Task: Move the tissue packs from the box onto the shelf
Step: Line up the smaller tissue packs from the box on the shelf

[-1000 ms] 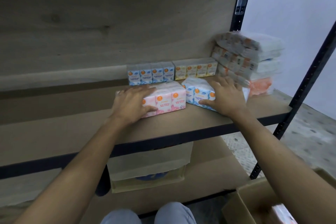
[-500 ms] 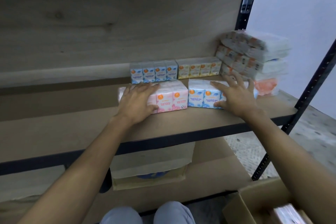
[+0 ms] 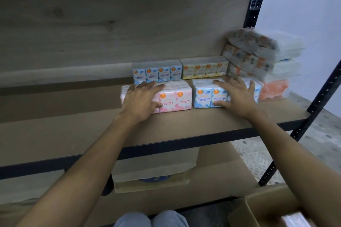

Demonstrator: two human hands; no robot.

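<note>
Pink plastic-wrapped tissue pack [image 3: 177, 100] and blue plastic-wrapped tissue pack [image 3: 204, 95] sit together on the brown wooden shelf [image 3: 184, 125]. Left hand [image 3: 141, 98] rests flat on pink, right hand [image 3: 236, 95] on blue, fingers spread straight, unclasped.

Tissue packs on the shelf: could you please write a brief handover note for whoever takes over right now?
Hands: the left hand rests flat on the pink pack; the right hand lies flat on the blue pack beside it.
Both packs stand at the front of the shelf.
Done: a back row of blue and yellow packs, and a stack at the right end.
Left: let go, then check the box at lower right; its contents are blurred.
</note>
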